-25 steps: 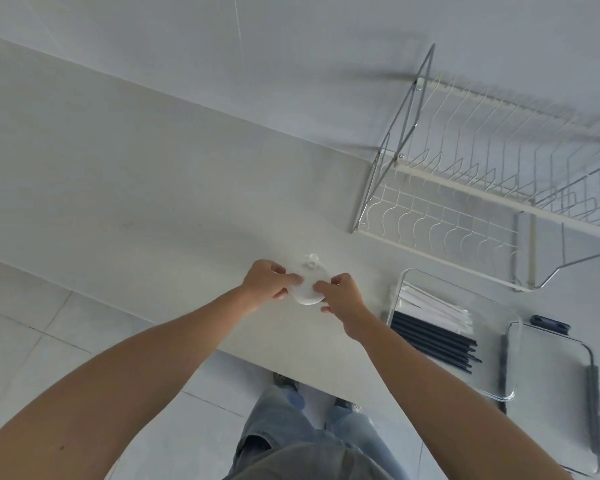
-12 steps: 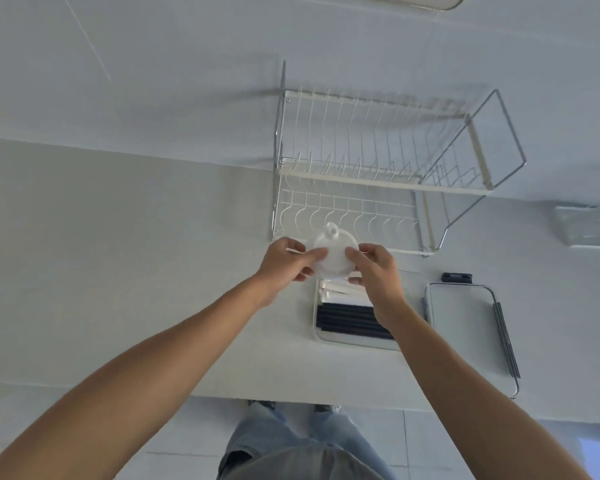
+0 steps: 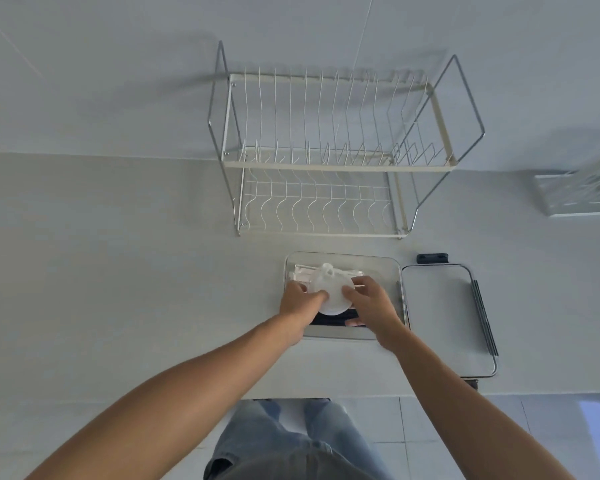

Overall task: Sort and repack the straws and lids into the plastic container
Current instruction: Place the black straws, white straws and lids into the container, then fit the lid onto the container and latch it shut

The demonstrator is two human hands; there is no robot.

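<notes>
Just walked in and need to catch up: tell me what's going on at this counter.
A person stands at a white counter and holds a round white lid with both hands, left hand and right hand, over the clear plastic container. White straws and black straws already lie inside it. The container's own lid lies flat just to its right, and a wire dish rack stands behind. Whether the round lid has touched down yet is hard to tell.

Round translucent lid above straws in clear container
</notes>
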